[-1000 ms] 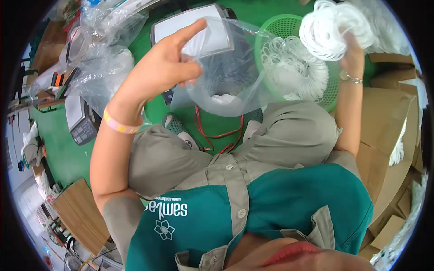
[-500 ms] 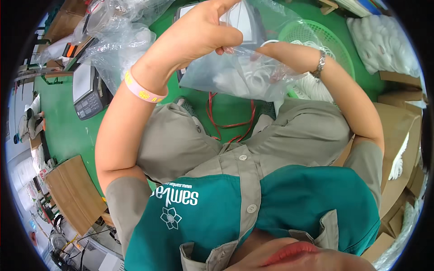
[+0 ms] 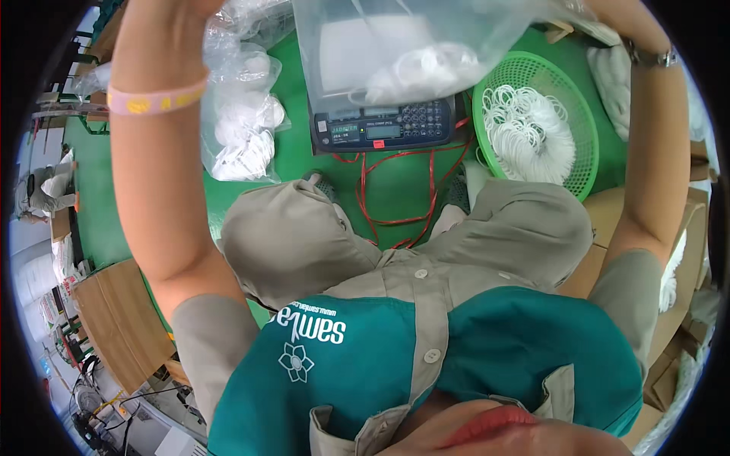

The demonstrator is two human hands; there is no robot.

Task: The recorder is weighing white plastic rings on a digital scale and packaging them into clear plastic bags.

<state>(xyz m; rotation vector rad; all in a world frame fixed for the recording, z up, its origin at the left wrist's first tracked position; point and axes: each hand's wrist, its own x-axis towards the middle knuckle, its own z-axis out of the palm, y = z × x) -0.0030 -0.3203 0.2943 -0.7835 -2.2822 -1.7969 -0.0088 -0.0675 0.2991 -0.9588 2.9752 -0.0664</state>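
A clear plastic bag [image 3: 334,45] hangs at the top middle, with a bunch of white cord loops [image 3: 426,70] gathered in its bottom. Behind and below the bag is a dark digital scale [image 3: 388,137] with a keypad and display. My left hand [image 3: 186,7] is raised at the upper left, its fingers cut off by the frame's edge. Raised at the upper right, my right hand [image 3: 612,14] is partly cut off and blurred, with the bag's stretched edge running to it.
A green basket [image 3: 589,144] on the right holds many white cord loops [image 3: 532,137]. Left of the scale lies another clear bag [image 3: 247,137] with white contents. A red cable [image 3: 399,222] loops between my feet. Cardboard [image 3: 125,323] lies at the left.
Both arms have spread apart and gone up. The bag has risen toward the top, its cord loops sitting at the bottom. The scale's front and the basket now show.
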